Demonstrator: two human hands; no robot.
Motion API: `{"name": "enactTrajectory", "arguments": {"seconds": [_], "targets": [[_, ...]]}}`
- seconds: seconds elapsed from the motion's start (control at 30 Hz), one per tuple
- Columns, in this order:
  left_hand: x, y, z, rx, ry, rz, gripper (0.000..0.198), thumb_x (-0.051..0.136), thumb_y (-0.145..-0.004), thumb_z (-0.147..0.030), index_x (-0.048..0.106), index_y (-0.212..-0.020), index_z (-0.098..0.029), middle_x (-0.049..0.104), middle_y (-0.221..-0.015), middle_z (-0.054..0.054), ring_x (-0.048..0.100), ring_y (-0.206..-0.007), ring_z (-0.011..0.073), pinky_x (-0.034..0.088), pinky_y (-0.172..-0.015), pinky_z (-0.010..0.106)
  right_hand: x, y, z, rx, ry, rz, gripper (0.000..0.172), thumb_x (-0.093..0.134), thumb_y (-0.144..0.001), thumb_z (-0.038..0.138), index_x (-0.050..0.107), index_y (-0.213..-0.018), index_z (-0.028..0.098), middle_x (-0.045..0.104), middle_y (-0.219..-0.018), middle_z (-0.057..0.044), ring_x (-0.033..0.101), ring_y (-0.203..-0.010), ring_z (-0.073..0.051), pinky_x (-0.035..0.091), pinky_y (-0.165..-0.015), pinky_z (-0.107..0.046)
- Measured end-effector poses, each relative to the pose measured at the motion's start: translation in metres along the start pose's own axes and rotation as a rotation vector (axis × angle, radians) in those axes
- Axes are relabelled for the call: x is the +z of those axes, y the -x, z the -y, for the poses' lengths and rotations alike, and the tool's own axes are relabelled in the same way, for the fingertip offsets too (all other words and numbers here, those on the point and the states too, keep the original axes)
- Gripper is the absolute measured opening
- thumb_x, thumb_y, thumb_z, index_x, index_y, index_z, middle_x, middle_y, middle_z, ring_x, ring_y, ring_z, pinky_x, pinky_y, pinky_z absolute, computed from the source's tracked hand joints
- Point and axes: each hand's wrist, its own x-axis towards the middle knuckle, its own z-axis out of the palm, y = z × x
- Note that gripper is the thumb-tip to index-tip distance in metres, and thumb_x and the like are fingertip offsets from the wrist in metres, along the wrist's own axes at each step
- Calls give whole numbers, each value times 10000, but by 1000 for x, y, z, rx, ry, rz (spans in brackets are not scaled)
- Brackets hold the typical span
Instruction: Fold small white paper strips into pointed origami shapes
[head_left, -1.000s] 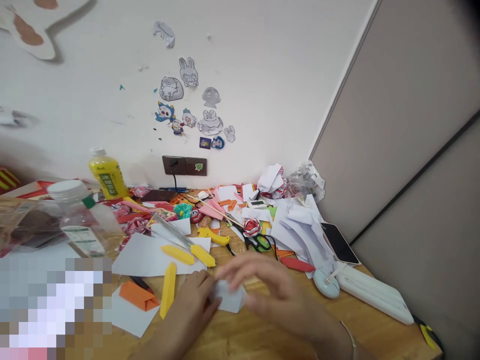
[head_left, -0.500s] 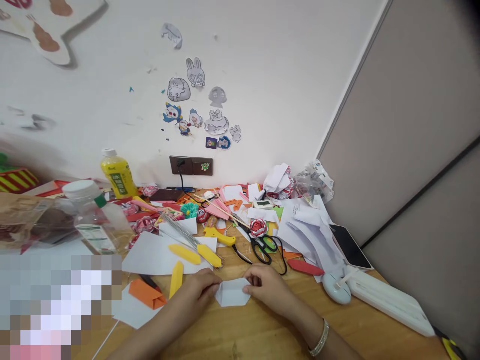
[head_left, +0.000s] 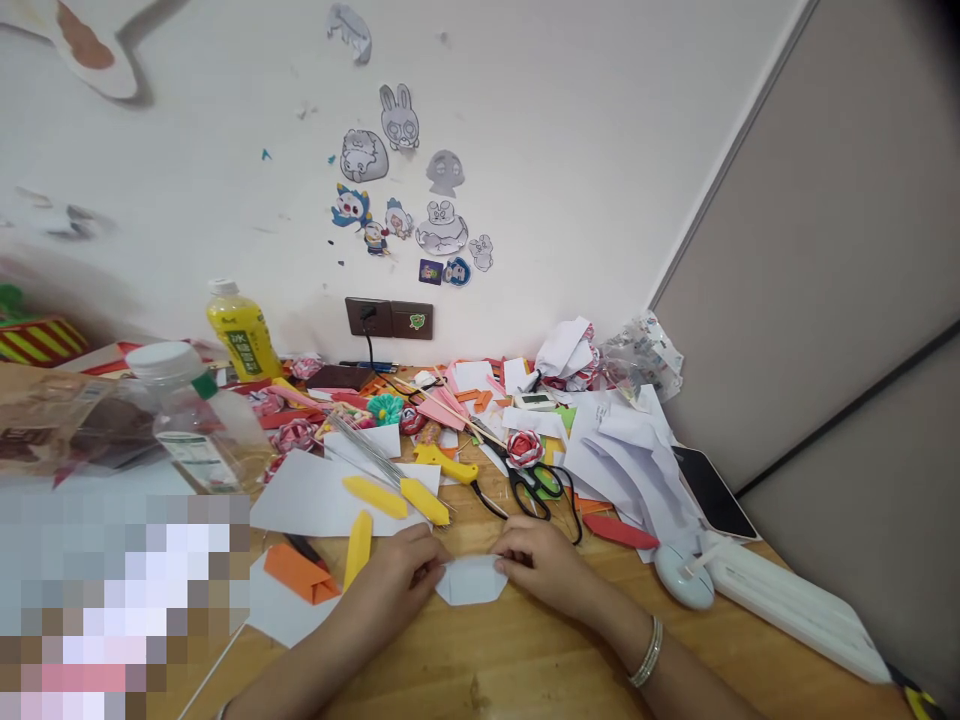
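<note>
A small folded piece of white paper (head_left: 472,582) with slanted corners is held low over the wooden table, between my two hands. My left hand (head_left: 411,568) pinches its left end, fingers curled. At the right end, the thumb and fingers of my right hand (head_left: 541,562) close on the upper corner. Beyond the hands lie black-handled scissors (head_left: 534,490) and a yellow-handled glue gun (head_left: 448,464). Close to my left hand are folded yellow paper strips (head_left: 358,550) and a folded orange paper piece (head_left: 301,574).
Loose white sheets (head_left: 621,450) and a red paper strip (head_left: 619,531) lie to the right, near a white lamp (head_left: 795,605) and a dark-screened phone (head_left: 716,492). A yellow drink bottle (head_left: 244,335) and a clear bottle (head_left: 191,430) stand at left. Wires (head_left: 367,450) lie mid-table.
The view has shifted slightly. My right hand's fingers have moved up along the paper's right end, from its face toward its upper corner. The paper stays between both hands.
</note>
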Motion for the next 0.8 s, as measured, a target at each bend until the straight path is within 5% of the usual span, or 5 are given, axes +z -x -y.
{"name": "enactTrajectory", "arguments": {"seconds": [0.3, 0.63, 0.8], "targets": [[4, -2, 12, 78, -29, -17, 169, 469, -752, -123, 617, -692, -179, 569, -762, 32, 531, -761, 161, 422, -670, 249, -4, -6, -4, -145, 96, 23, 112, 543, -776, 161, 655, -778, 166, 581, -763, -25, 535, -706, -125, 379, -598, -215], [6, -2, 13, 127, -104, -38, 235, 441, -791, -128, 627, -893, -229, 587, -811, 29, 531, -795, 167, 424, -695, 265, -2, -7, -9, -135, 90, 18, 154, 523, -800, 159, 652, -874, 196, 589, -794, -24, 545, -735, -129, 393, -616, -216], [10, -1, 14, 201, -161, -99, 229, 419, -814, -155, 641, -814, -209, 576, -759, 31, 519, -738, 156, 416, -634, 243, 0, -6, -13, -173, 137, -1, 192, 482, -827, 172, 647, -922, 195, 584, -810, -39, 541, -741, -135, 394, -624, -227]]}}
